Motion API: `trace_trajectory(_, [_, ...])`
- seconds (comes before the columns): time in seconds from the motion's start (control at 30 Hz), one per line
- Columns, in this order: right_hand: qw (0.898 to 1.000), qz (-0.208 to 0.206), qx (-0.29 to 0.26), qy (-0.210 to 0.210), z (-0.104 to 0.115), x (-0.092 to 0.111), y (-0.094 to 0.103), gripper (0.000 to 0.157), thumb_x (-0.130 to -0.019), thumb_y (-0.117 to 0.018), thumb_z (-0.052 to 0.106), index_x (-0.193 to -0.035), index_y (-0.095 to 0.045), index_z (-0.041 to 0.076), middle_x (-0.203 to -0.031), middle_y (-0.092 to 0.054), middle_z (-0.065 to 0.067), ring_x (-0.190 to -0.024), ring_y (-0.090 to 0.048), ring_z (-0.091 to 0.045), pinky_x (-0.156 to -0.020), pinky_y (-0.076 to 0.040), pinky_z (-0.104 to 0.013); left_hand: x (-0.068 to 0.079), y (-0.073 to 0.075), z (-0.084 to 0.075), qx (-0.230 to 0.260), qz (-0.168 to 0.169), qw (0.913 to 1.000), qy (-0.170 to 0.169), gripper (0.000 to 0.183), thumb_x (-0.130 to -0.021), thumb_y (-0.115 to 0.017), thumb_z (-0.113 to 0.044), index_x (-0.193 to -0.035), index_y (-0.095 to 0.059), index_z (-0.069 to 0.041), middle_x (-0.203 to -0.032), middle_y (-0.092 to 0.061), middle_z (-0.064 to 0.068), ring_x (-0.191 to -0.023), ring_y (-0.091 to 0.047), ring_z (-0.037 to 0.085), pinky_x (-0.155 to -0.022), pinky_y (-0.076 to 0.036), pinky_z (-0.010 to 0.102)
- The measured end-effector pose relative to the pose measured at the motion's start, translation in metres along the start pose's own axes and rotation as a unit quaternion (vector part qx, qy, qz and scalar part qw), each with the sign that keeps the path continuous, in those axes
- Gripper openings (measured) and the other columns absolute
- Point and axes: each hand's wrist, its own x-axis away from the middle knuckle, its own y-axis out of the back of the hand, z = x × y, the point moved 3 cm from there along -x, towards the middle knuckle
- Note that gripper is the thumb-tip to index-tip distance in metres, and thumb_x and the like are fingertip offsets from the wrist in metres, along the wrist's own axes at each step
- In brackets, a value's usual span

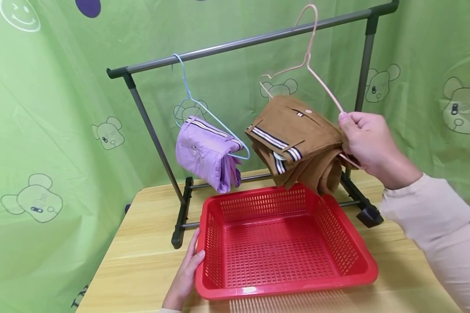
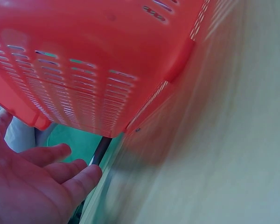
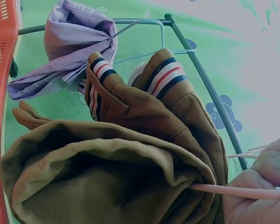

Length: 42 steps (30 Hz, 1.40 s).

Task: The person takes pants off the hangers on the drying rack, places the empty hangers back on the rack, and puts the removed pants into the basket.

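In the head view, my right hand (image 1: 370, 139) grips the right side of a pink hanger (image 1: 324, 84), its thumb and fingers closed round the wire. Brown pants (image 1: 293, 124) with a striped inner waistband hang folded over the hanger's lower bar. The hook rises above the metal rail (image 1: 235, 44), its tip reaching behind it. Low on the left, my left hand (image 1: 185, 271) touches the side of a red plastic basket (image 1: 287, 288). In the left wrist view, the fingers (image 2: 84, 182) of that hand are spread and relaxed beneath the basket's rim.
Purple pants (image 1: 203, 150) hang folded on a blue hanger (image 1: 213, 115) at the rail's left. The rack's black foot (image 1: 183, 213) stands on the wooden table (image 1: 141, 243), left of the basket. A green patterned curtain (image 1: 47, 130) covers the background.
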Motion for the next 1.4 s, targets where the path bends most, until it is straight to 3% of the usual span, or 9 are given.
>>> trace_trajectory(0.53, [1.0,0.004,-0.016,0.01,-0.008,0.003,-0.001,0.032,-0.102,-0.049,0.019,-0.078,-0.062,0.003,-0.051,-0.037,0.005,-0.038,-0.03,-0.009,-0.034,-0.017,-0.03,0.0,0.0,0.001,-0.002,0.001,1.0,0.002,0.064,-0.105,-0.036,-0.021,-0.156,0.004,-0.019,-0.152,-0.016,0.032,-0.12,-0.051,0.041,-0.091,-0.05,0.048])
trace_trajectory(0.7, [0.999,0.021,-0.041,0.003,-0.011,0.004,-0.002,0.032,-0.102,-0.049,0.018,-0.077,-0.06,0.002,-0.051,-0.037,0.004,-0.038,-0.029,-0.01,-0.035,-0.015,-0.031,0.0,0.002,0.0,-0.012,-0.014,0.9998,0.007,0.065,-0.105,-0.038,-0.021,-0.156,0.001,-0.021,-0.15,-0.02,0.034,-0.116,-0.053,0.046,-0.087,-0.052,0.048])
trace_trajectory(0.8, [0.998,0.027,-0.051,0.003,-0.013,0.003,-0.003,0.032,-0.102,-0.049,0.017,-0.077,-0.059,0.001,-0.051,-0.037,0.003,-0.039,-0.029,-0.01,-0.036,-0.013,-0.031,0.0,0.003,-0.003,-0.046,-0.036,0.9982,0.016,0.064,-0.104,-0.042,-0.022,-0.156,-0.006,-0.021,-0.15,-0.023,0.031,-0.117,-0.053,0.044,-0.089,-0.052,0.044])
trace_trajectory(0.93, [0.997,0.036,-0.067,0.006,-0.014,0.002,-0.002,0.031,-0.102,-0.049,0.015,-0.078,-0.06,0.0,-0.051,-0.037,0.003,-0.039,-0.029,-0.01,-0.037,-0.012,-0.032,-0.002,0.003,-0.011,-0.108,-0.067,0.9918,0.012,0.065,-0.101,-0.051,-0.02,-0.155,-0.015,-0.016,-0.154,-0.024,0.023,-0.13,-0.043,0.04,-0.101,-0.042,0.041])
trace_trajectory(1.1, [0.998,0.038,-0.055,0.005,-0.015,0.003,-0.001,0.03,-0.102,-0.049,0.016,-0.079,-0.061,0.0,-0.052,-0.037,0.003,-0.039,-0.029,-0.01,-0.036,-0.013,-0.033,-0.005,0.006,-0.024,-0.173,-0.097,0.9794,-0.038,0.07,-0.095,-0.061,-0.011,-0.153,-0.021,-0.01,-0.155,-0.022,0.024,-0.14,-0.025,0.041,-0.109,-0.026,0.051])
trace_trajectory(1.23, [0.998,0.04,-0.046,0.002,-0.017,0.004,0.0,0.031,-0.102,-0.049,0.016,-0.078,-0.06,0.001,-0.051,-0.037,0.003,-0.039,-0.03,-0.01,-0.036,-0.013,-0.033,-0.006,0.009,-0.038,-0.213,-0.107,0.9688,-0.067,0.071,-0.092,-0.064,-0.009,-0.151,-0.024,-0.008,-0.154,-0.024,0.023,-0.14,-0.025,0.04,-0.109,-0.028,0.053])
trace_trajectory(1.4, [0.998,0.043,-0.043,0.004,-0.021,0.005,0.002,0.032,-0.102,-0.049,0.017,-0.077,-0.059,0.001,-0.051,-0.037,0.003,-0.038,-0.03,-0.01,-0.036,-0.012,-0.034,-0.012,0.003,-0.06,-0.236,-0.093,0.9631,-0.089,0.071,-0.092,-0.065,-0.007,-0.15,-0.025,-0.008,-0.154,-0.027,0.02,-0.14,-0.027,0.037,-0.109,-0.029,0.049])
